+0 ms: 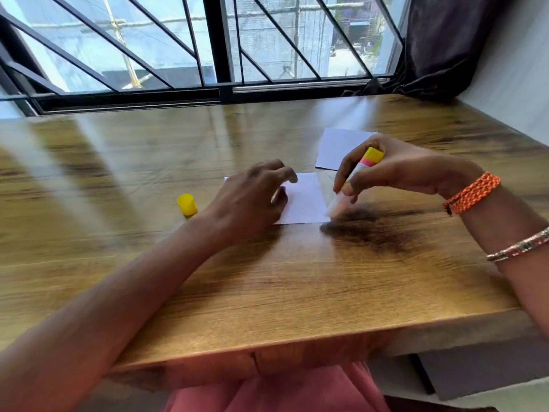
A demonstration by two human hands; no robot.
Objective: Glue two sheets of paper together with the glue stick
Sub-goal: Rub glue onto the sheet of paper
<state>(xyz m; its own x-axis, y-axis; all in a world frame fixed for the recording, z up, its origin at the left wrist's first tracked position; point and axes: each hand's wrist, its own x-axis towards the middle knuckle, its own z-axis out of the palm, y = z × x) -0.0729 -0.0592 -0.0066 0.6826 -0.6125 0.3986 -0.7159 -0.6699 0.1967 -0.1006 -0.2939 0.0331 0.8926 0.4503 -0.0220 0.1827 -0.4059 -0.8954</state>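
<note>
A small white sheet of paper [306, 200] lies on the wooden table [267, 278]. My left hand [252, 197] rests on its left part, fingers spread, pressing it flat. My right hand [395, 171] grips the uncapped glue stick [361, 171], tilted with its yellow base up and its blurred tip down at the sheet's right edge. A second white sheet [338, 147] lies just behind, partly hidden by my right hand. The yellow glue cap [187, 205] stands on the table left of my left hand.
A barred window [208, 46] runs along the table's far edge. A dark curtain [439, 46] hangs at the back right beside a white wall. The table's near edge [297, 346] is close to my lap.
</note>
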